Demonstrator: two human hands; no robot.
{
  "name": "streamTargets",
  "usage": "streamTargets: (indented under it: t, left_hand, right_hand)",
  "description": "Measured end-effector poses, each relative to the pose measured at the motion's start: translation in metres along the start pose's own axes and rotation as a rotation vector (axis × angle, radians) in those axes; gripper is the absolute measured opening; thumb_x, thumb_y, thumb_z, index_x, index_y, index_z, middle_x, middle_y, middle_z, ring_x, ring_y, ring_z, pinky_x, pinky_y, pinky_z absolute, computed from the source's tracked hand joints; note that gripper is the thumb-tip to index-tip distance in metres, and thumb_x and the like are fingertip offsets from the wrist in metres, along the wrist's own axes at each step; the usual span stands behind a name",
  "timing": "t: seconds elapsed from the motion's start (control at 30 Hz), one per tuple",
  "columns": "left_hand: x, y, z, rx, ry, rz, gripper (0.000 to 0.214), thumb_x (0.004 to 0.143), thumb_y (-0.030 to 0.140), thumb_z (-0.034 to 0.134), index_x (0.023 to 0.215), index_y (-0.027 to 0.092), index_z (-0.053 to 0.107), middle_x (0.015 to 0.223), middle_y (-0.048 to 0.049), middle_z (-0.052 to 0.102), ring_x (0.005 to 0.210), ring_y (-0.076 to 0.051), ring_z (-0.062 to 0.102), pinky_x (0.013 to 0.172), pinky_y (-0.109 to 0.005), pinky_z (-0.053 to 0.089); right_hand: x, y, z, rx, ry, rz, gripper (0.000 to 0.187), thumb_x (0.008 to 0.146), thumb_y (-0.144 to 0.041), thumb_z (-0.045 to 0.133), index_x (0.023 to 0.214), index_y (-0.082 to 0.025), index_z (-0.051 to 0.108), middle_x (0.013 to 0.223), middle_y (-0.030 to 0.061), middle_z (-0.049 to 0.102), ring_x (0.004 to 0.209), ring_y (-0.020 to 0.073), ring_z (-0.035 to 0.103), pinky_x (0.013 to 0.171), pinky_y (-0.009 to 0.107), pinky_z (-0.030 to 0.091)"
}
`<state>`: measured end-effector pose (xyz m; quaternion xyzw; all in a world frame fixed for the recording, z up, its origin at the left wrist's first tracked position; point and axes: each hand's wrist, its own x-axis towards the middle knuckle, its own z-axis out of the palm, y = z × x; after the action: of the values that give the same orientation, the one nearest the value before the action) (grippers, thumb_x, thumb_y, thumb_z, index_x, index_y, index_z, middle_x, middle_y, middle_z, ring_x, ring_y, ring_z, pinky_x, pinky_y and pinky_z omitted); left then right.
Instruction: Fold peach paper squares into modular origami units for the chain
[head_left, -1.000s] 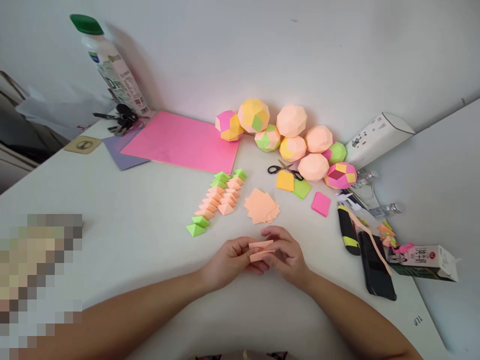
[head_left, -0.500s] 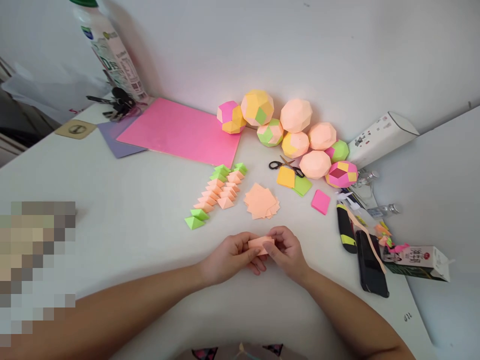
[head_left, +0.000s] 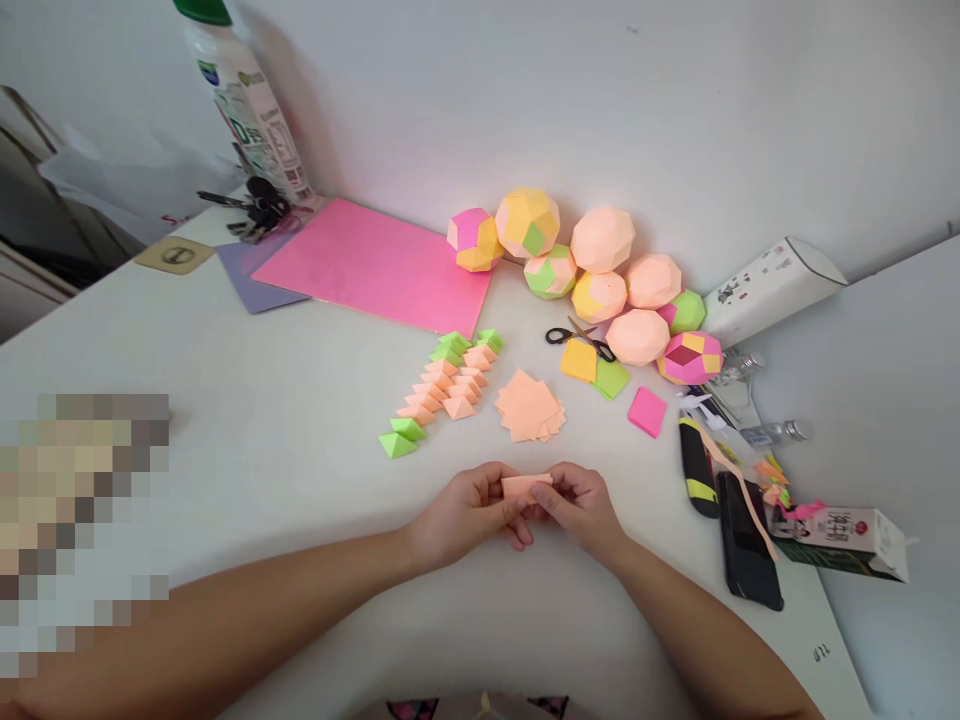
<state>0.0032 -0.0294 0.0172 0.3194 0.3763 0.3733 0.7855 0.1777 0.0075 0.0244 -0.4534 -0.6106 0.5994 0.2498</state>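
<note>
My left hand [head_left: 465, 512] and my right hand [head_left: 583, 505] meet near the front of the white table [head_left: 247, 420]. Both pinch a small folded peach paper piece [head_left: 526, 485] between their fingertips. Just beyond the hands lies a loose stack of peach paper squares [head_left: 529, 406]. To its left, two rows of folded peach and green paper units [head_left: 442, 390] run diagonally. Several paper polyhedron balls [head_left: 600, 275] in peach, pink, yellow and green sit against the wall.
Scissors [head_left: 576, 336], yellow, green and pink squares [head_left: 646, 410], a pink sheet [head_left: 375, 265], a purple sheet, keys and a bottle [head_left: 247, 100] lie farther back. At right are a phone [head_left: 746, 540], a marker [head_left: 696, 465], a carton [head_left: 840, 530] and a white box [head_left: 772, 285].
The open flaps of the peach piece have been pressed flat between my fingers. The hands stayed in the same spot; the camera shifted slightly.
</note>
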Motion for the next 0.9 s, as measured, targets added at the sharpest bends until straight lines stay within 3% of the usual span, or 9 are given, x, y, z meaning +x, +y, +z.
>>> streamTargets:
  t: [0.9]
  left_hand:
    - [-0.0006, 0.0000, 0.0017, -0.004, 0.052, -0.011, 0.034, 0.075, 0.042, 0.064, 0.087, 0.012, 0.055, 0.082, -0.0092, 0.069, 0.067, -0.017, 0.068, 0.064, -0.032, 0.055]
  right_hand:
    - [-0.0011, 0.0025, 0.0006, 0.004, 0.007, -0.029, 0.026, 0.081, -0.036, 0.059, 0.065, -0.017, 0.055, 0.055, 0.0006, 0.060, 0.050, 0.0124, 0.057, 0.049, 0.024, 0.047]
